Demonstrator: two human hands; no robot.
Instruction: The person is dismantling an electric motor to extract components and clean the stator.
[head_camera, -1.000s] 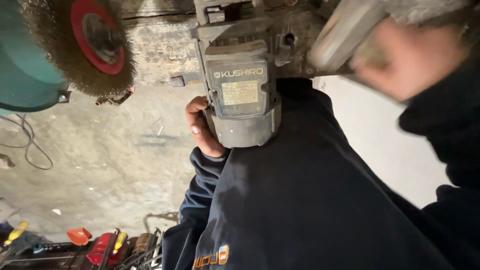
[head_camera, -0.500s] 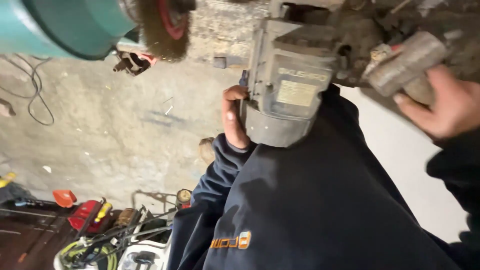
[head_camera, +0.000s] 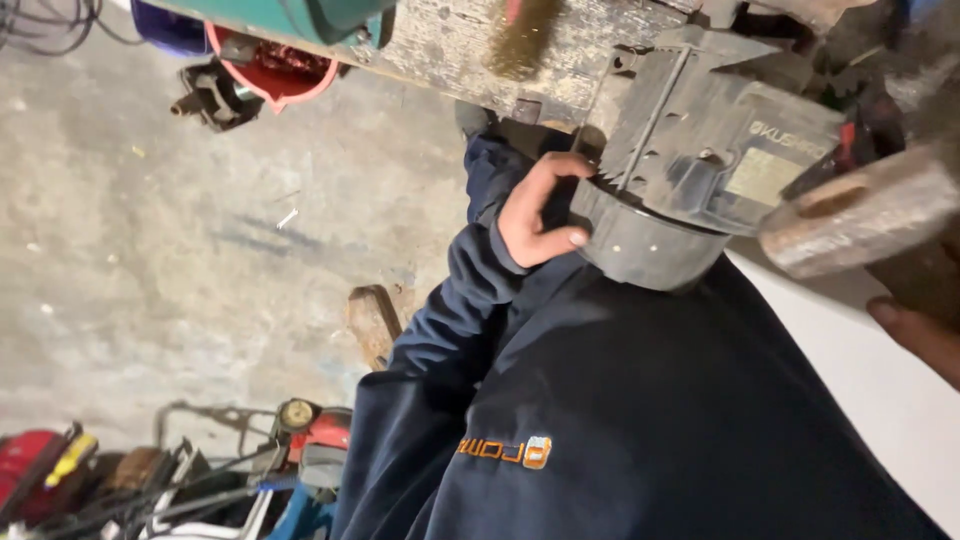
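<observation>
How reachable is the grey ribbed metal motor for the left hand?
Yes, it seems: the left hand rests its fingers on the grey ribbed metal motor, at its round end cover, with nothing between.

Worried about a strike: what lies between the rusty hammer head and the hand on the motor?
Head view: only the motor's grey round end cover lies between the hammer head and the left hand, whose fingers touch it.
</observation>
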